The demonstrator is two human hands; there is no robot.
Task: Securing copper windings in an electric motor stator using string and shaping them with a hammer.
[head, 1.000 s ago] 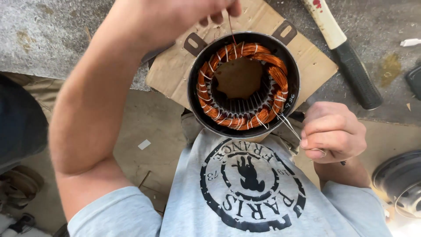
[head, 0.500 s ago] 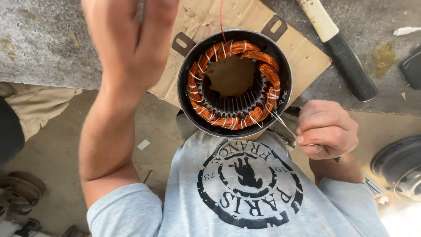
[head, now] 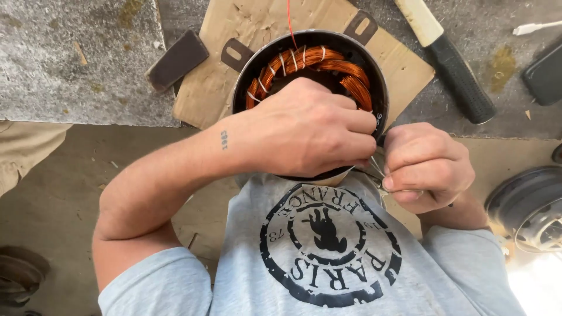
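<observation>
A round motor stator [head: 379, 88] with a dark metal shell and copper windings [head: 319, 57] tied with white cord stands on a cardboard sheet [head: 205, 93], close against my grey printed shirt. My left hand [head: 310, 131] lies across the top of the stator, its fingers curled over the windings at the right rim. My right hand [head: 427, 167] is closed just right of the rim, pinching a thin metal wire [head: 374, 167] that runs toward the left fingertips. A red thread [head: 288, 23] rises from the windings out of the top of the view.
A tool with a cream and black handle [head: 453, 67] lies at the upper right. A dark flat block [head: 178, 58] sits left of the cardboard on a concrete slab [head: 70, 58]. A black flat object [head: 544, 73] is at the right edge, a round metal part [head: 527, 210] at the lower right.
My left hand was raised above the stator and has come down onto it, fingers meeting the right hand at the rim. The right hand has stayed by the rim.
</observation>
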